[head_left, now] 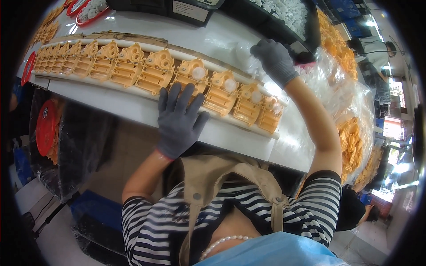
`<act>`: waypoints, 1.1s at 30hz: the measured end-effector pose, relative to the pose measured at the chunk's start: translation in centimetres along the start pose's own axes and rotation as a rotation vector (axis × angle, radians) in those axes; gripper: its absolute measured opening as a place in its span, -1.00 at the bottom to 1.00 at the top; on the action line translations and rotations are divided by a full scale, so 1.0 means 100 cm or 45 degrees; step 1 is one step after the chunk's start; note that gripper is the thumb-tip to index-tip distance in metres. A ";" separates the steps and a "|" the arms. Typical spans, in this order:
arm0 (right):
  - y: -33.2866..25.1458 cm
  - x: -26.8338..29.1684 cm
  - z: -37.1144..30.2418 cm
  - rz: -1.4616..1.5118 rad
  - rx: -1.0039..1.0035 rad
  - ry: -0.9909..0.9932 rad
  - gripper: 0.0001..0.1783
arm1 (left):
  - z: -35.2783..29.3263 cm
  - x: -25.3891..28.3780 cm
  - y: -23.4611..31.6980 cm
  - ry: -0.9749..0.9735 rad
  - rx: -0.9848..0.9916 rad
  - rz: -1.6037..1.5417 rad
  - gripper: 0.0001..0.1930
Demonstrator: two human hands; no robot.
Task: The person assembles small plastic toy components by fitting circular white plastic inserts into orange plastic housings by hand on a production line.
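Observation:
A long row of yellow-orange plastic housings (220, 92) lies in a rail along the white table. Several housings at the right end carry a translucent white disc (230, 85); those further left show bare round openings. My left hand (179, 117), in a grey glove, rests its spread fingers on the near edge of the row, beside the housings with discs. My right hand (274, 62), gloved alike, is beyond the row near a black bin (248, 21) of small white parts (286, 12). Its fingers are curled in, and whatever they hold is hidden.
Another black bin (155, 9) with a label stands at the far edge. A red dish (91, 20) of white parts sits far left. Clear plastic bags (328, 95) and piled yellow parts (349, 148) crowd the right side. A red round tray (46, 127) stands below the table at left.

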State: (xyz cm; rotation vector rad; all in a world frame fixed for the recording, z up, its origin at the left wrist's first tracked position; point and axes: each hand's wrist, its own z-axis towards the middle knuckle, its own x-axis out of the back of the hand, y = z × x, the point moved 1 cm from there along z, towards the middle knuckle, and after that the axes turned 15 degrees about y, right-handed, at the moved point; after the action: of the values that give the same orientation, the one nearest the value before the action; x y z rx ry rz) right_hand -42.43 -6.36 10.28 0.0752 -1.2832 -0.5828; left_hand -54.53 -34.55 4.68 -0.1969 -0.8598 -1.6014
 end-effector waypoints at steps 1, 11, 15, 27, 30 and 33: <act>0.002 -0.001 -0.002 0.153 -0.030 0.039 -0.84 | 0.000 -0.001 0.000 0.000 -0.002 -0.003 -0.59; -0.001 0.010 -0.004 0.892 -0.683 -0.115 -0.82 | 0.003 0.002 0.003 -0.008 -0.017 0.030 -0.58; 0.011 -0.007 -0.017 1.430 -1.039 0.000 -0.79 | 0.002 -0.002 0.004 0.006 -0.030 0.033 -0.59; -0.017 0.011 -0.030 3.200 -1.212 -0.328 -0.72 | 0.001 0.002 0.000 0.097 0.023 -0.070 -0.61; -0.059 0.037 -0.003 2.638 -1.147 -0.257 -0.71 | 0.002 0.013 -0.008 0.180 0.041 -0.091 -0.58; -0.092 0.053 0.026 1.914 -0.911 -0.178 -0.72 | 0.006 0.016 -0.017 0.129 0.075 0.173 -0.49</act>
State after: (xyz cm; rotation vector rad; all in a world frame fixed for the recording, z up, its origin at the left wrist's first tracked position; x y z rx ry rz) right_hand -47.30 -15.92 12.37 -1.4205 -0.8601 0.3136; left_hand -56.68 -35.50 5.28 -0.1280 -0.7976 -1.4455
